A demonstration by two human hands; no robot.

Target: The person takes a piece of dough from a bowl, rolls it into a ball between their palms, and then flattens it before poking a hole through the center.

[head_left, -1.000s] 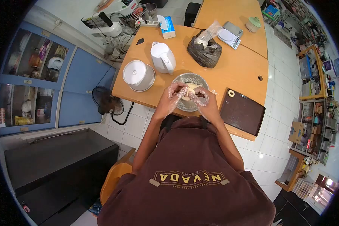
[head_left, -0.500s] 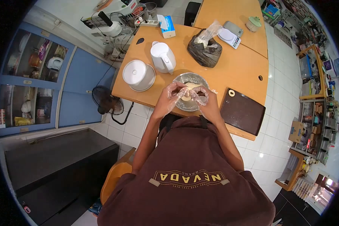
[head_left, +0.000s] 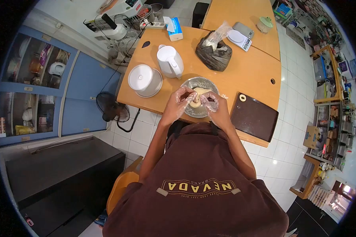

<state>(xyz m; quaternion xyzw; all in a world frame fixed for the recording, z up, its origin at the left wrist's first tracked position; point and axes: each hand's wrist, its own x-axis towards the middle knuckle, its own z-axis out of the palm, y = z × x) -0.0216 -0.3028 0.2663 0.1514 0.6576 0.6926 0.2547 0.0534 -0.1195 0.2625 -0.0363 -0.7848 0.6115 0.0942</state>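
Note:
Over a metal bowl (head_left: 202, 115) at the table's front edge, both my hands pinch a small ring of pale dough (head_left: 195, 104). My left hand (head_left: 180, 102) has thumb and fingers closed on its left side. On the other side, the bent fingers of my right hand (head_left: 213, 104) grip it. White, floury smears cover both hands. Behind the ring, a larger lump of dough (head_left: 201, 91) lies in the bowl, partly hidden by my fingers. To the right, a dark baking tray (head_left: 254, 118) carries one small dough ring (head_left: 243, 97) near its far left corner.
Left of the bowl stand a white pitcher (head_left: 170, 61) and a lidded white container (head_left: 145, 80). Farther back are a black plastic bag (head_left: 214, 53), a kitchen scale (head_left: 239, 40) and a tissue box (head_left: 175, 30). A fan (head_left: 112, 106) stands beside the table's left edge.
My fingers have shifted slightly around the dough, and its hole now shows more clearly. My right hand has tilted a little lower. The things on the table have stayed put.

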